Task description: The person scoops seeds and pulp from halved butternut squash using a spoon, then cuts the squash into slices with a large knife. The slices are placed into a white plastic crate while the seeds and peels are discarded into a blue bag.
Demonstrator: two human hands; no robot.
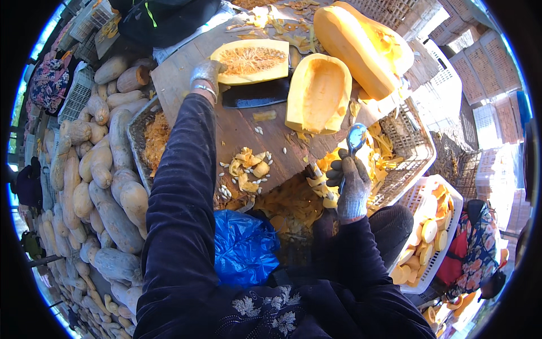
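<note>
My left hand [207, 77], in a grey work glove, grips the left end of a squash half [254, 62] still full of fibre and seeds. That half lies cut side up on a wooden board [271, 146], beside a dark, flat, broad object [254, 97], perhaps a cleaver blade. In my gloved right hand [353, 186] is a metal spoon [356, 136], its bowl pointing up and away from me. Between both hands rests a hollowed squash half [319, 95], its cavity scraped smooth. Scooped pulp [249, 167] and loose seeds lie near the board's front edge.
Peeled squash pieces [355, 46] lie at the board's far right. A crate [406, 169] of peelings is under its right side; a tub [146, 140] of orange pulp is at left. A white crate [444, 250] holds squash slices. Whole squashes [114, 212] heap at left, near coworkers.
</note>
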